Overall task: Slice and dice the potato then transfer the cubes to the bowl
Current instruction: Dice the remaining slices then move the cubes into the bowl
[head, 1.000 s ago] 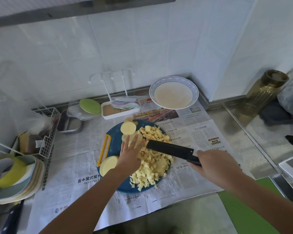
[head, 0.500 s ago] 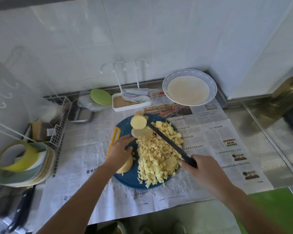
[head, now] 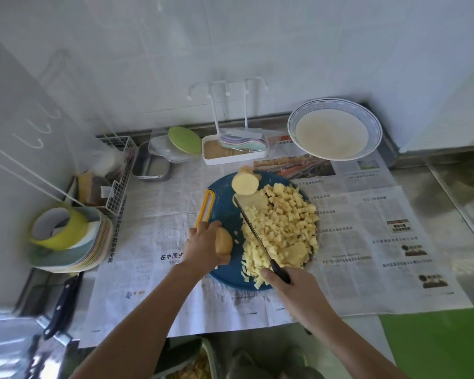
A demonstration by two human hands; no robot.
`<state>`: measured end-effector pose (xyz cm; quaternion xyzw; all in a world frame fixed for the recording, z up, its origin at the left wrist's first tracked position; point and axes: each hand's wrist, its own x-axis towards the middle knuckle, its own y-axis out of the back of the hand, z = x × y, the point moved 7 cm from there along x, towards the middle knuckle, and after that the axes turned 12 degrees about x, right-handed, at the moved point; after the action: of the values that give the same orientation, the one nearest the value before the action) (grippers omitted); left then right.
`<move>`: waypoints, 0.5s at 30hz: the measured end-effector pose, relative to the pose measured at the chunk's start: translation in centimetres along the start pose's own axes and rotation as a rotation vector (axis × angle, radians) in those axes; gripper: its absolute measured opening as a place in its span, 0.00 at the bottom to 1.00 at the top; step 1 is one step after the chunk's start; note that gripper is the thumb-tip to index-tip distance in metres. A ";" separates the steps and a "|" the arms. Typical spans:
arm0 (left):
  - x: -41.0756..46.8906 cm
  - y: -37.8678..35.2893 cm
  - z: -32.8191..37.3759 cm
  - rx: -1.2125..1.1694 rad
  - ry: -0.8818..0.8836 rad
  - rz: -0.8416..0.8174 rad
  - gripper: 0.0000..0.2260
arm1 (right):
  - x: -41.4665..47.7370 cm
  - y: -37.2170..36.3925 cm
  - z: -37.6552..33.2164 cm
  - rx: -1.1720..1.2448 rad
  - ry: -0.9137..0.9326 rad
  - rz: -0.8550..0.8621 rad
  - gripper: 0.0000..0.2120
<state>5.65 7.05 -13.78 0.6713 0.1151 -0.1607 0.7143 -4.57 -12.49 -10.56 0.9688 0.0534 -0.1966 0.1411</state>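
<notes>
Potato cubes [head: 282, 228] lie heaped over the right half of a round blue cutting board [head: 222, 212], which sits on newspaper [head: 367, 214] spread over the steel bench [head: 449, 192]. A few cubes are strewn at the near edge of the board. The left hand [head: 203, 244] is curled round a potato piece [head: 224, 242] with the skin on, holding it at the left edge of the board, just beside the board's yellow handle. The right hand [head: 296, 294] is clenched on the black handle of a knife [head: 253, 231]. Its blade runs slantwise along the left side of the heap, edge down among the cubes, with the tip by a flat slice [head: 255, 202] near the far side. Just beyond that slice a cut potato half [head: 245, 183] stands at the far edge of the board, its pale face turned this way.

The bowl [head: 292, 124], white with a blue rim, stands on the newspaper behind and to the right of the board, well apart from the cubes. Left of it is a white tray [head: 236, 154] with pastel spoons. A wire basket [head: 118, 181] and a stack of plates [head: 74, 255] are at the far left, and a second knife [head: 63, 305] lies near them.
</notes>
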 end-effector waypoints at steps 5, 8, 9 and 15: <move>-0.5 -0.3 -0.8 0.054 -0.184 -0.036 0.42 | -0.2 -2.1 0.4 0.082 -0.031 -0.063 0.24; -1.0 -0.1 -1.6 0.048 -0.235 -0.038 0.42 | -0.1 -3.6 0.5 0.183 -0.056 -0.104 0.32; -1.1 0.1 -2.0 0.025 -0.225 -0.030 0.41 | 0.0 -4.2 0.7 0.237 -0.088 -0.118 0.34; -0.7 2.0 -6.3 -0.444 -0.047 0.176 0.41 | 0.5 -6.7 1.4 0.497 -0.290 -0.160 0.29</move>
<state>6.12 13.52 -12.11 0.5012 0.0720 -0.0839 0.8582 -5.70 -6.46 -13.65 0.9282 0.0593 -0.3504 -0.1102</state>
